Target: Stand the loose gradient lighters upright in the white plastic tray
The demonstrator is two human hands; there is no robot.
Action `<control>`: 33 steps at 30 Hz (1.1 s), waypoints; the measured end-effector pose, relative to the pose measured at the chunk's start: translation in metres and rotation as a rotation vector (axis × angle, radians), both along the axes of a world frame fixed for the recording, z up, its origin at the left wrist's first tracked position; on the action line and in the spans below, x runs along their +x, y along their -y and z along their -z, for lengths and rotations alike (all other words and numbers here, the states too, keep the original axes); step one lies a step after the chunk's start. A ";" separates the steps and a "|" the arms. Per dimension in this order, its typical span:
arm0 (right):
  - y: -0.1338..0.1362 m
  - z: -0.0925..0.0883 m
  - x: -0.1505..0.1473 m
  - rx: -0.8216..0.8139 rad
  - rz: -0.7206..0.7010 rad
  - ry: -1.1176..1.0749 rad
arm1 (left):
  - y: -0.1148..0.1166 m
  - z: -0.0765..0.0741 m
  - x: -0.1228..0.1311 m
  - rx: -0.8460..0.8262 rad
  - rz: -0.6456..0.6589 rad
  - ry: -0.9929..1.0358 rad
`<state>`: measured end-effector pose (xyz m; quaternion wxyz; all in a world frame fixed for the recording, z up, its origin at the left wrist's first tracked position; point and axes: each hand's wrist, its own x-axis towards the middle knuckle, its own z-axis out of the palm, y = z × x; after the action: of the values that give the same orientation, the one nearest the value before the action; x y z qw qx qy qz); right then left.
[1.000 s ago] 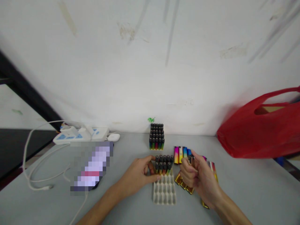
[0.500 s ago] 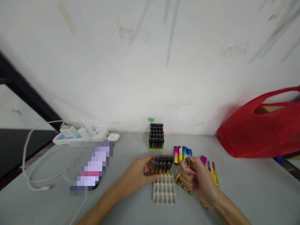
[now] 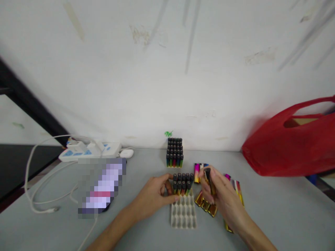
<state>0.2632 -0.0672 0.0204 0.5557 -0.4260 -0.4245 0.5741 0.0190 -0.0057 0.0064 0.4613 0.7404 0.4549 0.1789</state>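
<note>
A light, cupped battery tray point(image 3: 183, 212) lies in front of me, with several black-topped batteries point(image 3: 183, 181) standing at its far end. My left hand point(image 3: 157, 191) closes on the tray's left side, its thumb against the front of the standing batteries. To the right of the tray, my right hand point(image 3: 220, 191) is curled around a battery point(image 3: 207, 173) held upright, black end up. Fingers cover much of its gold body. Below that hand lie several gold-ended batteries point(image 3: 205, 205); it partly hides other coloured ones point(image 3: 197, 173) behind it.
A block of standing batteries point(image 3: 175, 153) is near the wall. More coloured batteries point(image 3: 238, 190) lie right of my right hand. A red bag point(image 3: 282, 146) stands at the right. To the left are a phone point(image 3: 107, 184), white cables and a power strip point(image 3: 112, 150).
My right hand has turned and opened up slightly, showing more of the battery in it and of the gold-ended ones below. My left hand and the tray have stayed in place.
</note>
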 end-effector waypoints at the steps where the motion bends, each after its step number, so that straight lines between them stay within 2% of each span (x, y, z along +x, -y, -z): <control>1: 0.000 0.000 0.001 0.046 0.024 0.059 | 0.000 0.000 0.000 0.003 -0.002 -0.002; 5: -0.002 0.000 0.003 0.233 0.069 0.270 | 0.001 -0.001 0.000 0.014 -0.008 -0.003; 12: 0.000 0.000 0.005 0.255 0.117 0.474 | 0.000 -0.001 0.001 0.005 0.002 0.013; 18: 0.006 -0.001 0.005 0.486 0.124 0.844 | 0.001 -0.002 0.002 0.008 -0.016 0.015; 25: 0.004 0.000 0.007 0.637 0.122 0.954 | 0.000 -0.002 0.001 0.004 -0.006 0.010; 33: 0.006 -0.006 0.007 0.610 0.064 0.981 | 0.002 -0.006 0.002 -0.001 -0.001 0.016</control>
<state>0.2697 -0.0730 0.0267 0.4085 -0.4755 -0.7657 0.1440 0.0213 -0.0079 0.0126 0.4654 0.7384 0.4517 0.1848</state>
